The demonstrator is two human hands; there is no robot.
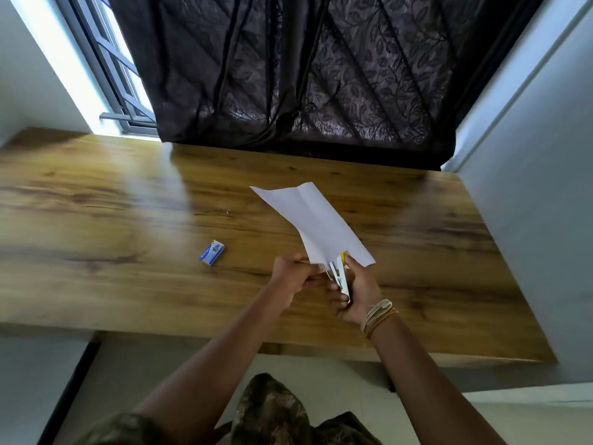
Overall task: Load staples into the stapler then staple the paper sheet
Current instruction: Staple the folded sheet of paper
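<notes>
A white paper sheet (316, 220) with a lengthwise fold is held up above the wooden table (128, 220), slanting away from me. My left hand (290, 276) pinches its near edge. My right hand (359, 289) grips a small white and yellow stapler (339, 273), whose jaws sit over the paper's near edge right beside my left fingers. A blue staple box (212, 252) lies on the table to the left of my hands.
A tiny loose staple (228, 211) lies further back on the table. A dark patterned curtain (305, 75) hangs behind the table's far edge, with a window (118, 75) at back left. A grey wall (529, 220) borders the table on the right.
</notes>
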